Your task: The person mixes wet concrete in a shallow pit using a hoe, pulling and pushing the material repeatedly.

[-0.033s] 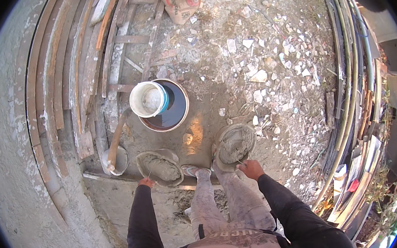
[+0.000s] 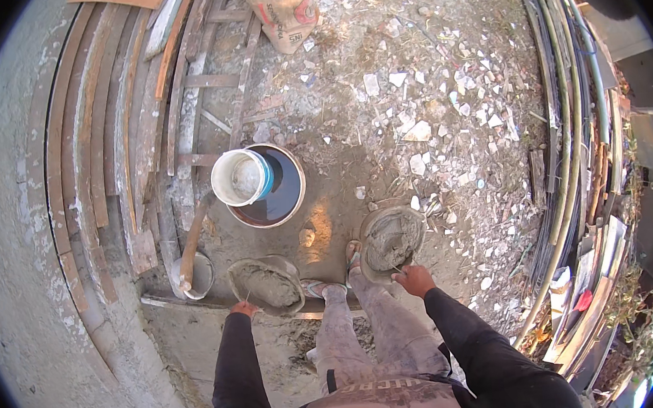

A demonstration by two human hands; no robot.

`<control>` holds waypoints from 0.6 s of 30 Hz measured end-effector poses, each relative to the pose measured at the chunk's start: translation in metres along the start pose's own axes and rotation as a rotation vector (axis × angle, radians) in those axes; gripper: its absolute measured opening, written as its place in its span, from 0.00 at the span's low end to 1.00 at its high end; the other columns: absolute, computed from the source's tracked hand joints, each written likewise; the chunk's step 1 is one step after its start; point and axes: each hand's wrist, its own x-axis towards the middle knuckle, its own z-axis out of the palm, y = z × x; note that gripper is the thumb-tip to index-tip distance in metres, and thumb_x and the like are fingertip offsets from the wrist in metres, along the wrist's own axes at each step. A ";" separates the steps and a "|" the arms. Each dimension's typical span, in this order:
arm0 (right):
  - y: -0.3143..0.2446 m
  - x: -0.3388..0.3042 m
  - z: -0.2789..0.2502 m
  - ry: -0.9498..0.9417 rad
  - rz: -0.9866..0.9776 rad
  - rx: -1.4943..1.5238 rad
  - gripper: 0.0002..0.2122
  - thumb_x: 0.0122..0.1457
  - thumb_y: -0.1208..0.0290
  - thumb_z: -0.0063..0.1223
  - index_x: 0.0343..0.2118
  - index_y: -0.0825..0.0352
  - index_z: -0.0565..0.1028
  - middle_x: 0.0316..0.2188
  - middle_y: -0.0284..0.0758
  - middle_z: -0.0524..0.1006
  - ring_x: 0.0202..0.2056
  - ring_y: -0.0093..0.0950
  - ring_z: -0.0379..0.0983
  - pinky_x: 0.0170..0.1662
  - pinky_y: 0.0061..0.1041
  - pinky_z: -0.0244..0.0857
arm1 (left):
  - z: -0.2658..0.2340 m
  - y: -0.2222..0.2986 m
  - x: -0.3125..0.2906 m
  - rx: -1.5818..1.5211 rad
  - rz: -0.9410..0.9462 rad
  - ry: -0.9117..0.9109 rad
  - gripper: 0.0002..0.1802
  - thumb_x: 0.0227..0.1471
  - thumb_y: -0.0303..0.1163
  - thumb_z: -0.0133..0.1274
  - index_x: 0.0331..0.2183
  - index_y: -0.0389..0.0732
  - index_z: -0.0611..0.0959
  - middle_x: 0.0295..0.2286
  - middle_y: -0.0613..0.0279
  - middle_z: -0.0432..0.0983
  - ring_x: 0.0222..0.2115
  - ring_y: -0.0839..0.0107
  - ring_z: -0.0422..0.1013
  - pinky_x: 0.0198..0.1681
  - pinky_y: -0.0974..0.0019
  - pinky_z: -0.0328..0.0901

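My left hand (image 2: 244, 310) is closed around the thin handle of a grey, dirty pail (image 2: 297, 278) with wet mortar (image 2: 268, 287) in it. My right hand (image 2: 415, 280) grips the thin handle of a second such pail (image 2: 370, 272), also holding wet mortar (image 2: 392, 241). The pails hang or rest to either side of my sandalled feet (image 2: 354, 253); whether they touch the ground I cannot tell. Both handles are partly hidden by my fingers.
Ahead stands a round tub (image 2: 303, 183) of dark water with a white-and-blue bucket (image 2: 220, 174) at its rim. A wooden-handled tool (image 2: 194, 247) leans in a small pail (image 2: 206, 280). Planks (image 2: 108, 145) line the left wall; rubble (image 2: 417, 130), a sack (image 2: 287, 17) and long poles (image 2: 570, 144) lie beyond.
The view has shifted slightly, so the tub and sack sit lower. The right pail is a little farther from my right foot, which shows more fully. Both hands keep their grip.
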 end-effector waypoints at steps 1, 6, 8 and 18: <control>0.020 -0.003 -0.011 0.043 0.028 0.001 0.24 0.58 0.48 0.53 0.27 0.72 0.77 0.28 0.52 0.78 0.35 0.51 0.75 0.41 0.46 0.68 | -0.003 0.019 -0.006 0.172 -0.188 -0.015 0.19 0.48 0.45 0.62 0.32 0.39 0.82 0.25 0.57 0.78 0.27 0.62 0.74 0.31 0.56 0.69; 0.085 -0.036 -0.162 0.071 0.255 -0.151 0.23 0.56 0.48 0.52 0.33 0.69 0.80 0.34 0.50 0.79 0.40 0.48 0.76 0.45 0.45 0.69 | 0.067 0.120 -0.057 -0.205 -0.405 -0.205 0.24 0.49 0.41 0.64 0.48 0.42 0.81 0.35 0.52 0.79 0.25 0.59 0.75 0.28 0.51 0.72; 0.110 -0.046 -0.209 0.102 0.293 -0.151 0.23 0.55 0.48 0.52 0.36 0.67 0.81 0.36 0.49 0.80 0.41 0.47 0.76 0.47 0.44 0.69 | 0.084 0.152 -0.067 0.318 0.324 -0.201 0.26 0.47 0.37 0.64 0.49 0.45 0.80 0.30 0.56 0.77 0.22 0.61 0.74 0.26 0.49 0.72; 0.304 -0.030 -0.357 -0.184 0.381 -0.281 0.17 0.59 0.53 0.47 0.43 0.56 0.81 0.46 0.39 0.78 0.50 0.41 0.73 0.50 0.43 0.69 | 0.205 0.530 0.026 -0.320 -0.292 -0.135 0.18 0.46 0.37 0.59 0.40 0.44 0.80 0.24 0.55 0.74 0.20 0.56 0.71 0.26 0.40 0.69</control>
